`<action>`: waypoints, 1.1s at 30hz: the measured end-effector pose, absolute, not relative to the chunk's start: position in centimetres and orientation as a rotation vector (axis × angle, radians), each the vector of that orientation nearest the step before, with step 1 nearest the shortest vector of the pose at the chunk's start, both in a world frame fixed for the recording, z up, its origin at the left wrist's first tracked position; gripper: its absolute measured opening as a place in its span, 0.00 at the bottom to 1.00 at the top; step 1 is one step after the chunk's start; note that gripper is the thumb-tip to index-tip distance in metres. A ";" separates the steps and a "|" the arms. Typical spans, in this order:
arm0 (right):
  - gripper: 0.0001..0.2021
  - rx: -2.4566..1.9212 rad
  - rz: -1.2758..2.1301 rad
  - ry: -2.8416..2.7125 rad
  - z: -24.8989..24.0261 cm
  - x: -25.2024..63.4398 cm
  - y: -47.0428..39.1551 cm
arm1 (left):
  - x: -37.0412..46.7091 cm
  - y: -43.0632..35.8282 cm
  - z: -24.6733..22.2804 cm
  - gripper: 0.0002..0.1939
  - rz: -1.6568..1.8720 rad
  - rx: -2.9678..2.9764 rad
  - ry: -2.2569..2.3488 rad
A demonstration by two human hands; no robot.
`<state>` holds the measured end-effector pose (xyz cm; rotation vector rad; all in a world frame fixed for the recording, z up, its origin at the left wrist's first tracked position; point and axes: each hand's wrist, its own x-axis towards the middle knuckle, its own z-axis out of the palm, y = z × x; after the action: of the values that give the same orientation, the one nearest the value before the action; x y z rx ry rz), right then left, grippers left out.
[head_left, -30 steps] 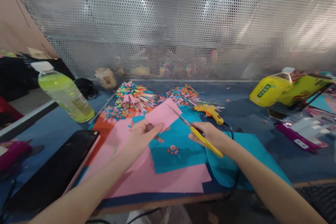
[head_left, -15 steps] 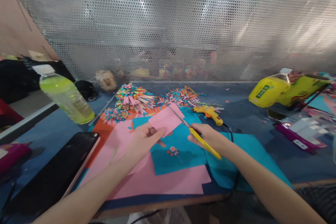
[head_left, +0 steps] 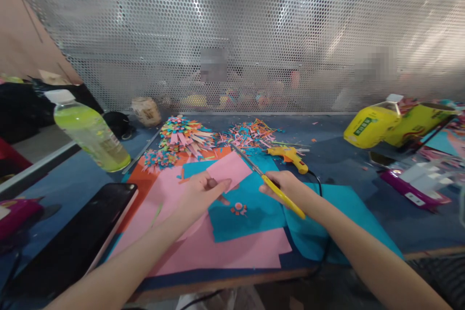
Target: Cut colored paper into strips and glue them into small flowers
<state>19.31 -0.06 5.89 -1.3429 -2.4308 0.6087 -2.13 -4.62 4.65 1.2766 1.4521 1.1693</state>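
My left hand (head_left: 209, 191) pinches a small piece of pink paper (head_left: 230, 169) between thumb and fingers, above the sheets on the table. Closed around the yellow handles of a pair of scissors (head_left: 269, 181) is my right hand (head_left: 288, 186). The blades point up and left, along the upper right edge of the pink piece. Below it, a small paper flower (head_left: 239, 209) lies on a blue sheet (head_left: 250, 225). Large pink sheets (head_left: 214, 256) and an orange sheet (head_left: 136, 174) lie beneath my left forearm.
Paper strips (head_left: 250, 133) and a fringed paper bundle (head_left: 185, 135) lie at the back, beside a yellow glue gun (head_left: 290, 156). A bottle (head_left: 90, 131) and a black phone (head_left: 72, 242) are left. Yellow bottles (head_left: 370, 126) stand right. A perforated metal panel (head_left: 254, 34) borders the table.
The scissors' blades have moved slightly against the pink piece's edge, and that piece now looks smaller along its upper right side. My hands have barely shifted.
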 end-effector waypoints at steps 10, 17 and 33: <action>0.21 -1.343 0.434 -2.409 4.8 20.2 1.4 | -6.9 -3.9 7.1 0.12 0.498 1.970 2.250; 0.21 -1.487 0.439 -2.450 4.1 20.1 1.7 | -5.5 -4.3 6.4 0.19 0.295 2.329 2.557; 0.19 -1.484 0.459 -2.436 4.4 20.0 1.4 | -4.5 -1.0 2.6 0.17 0.243 2.834 1.403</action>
<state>20.02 1.38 4.37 -1.4843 -2.4358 0.4590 -4.55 -1.02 2.65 2.8336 1.4032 0.2433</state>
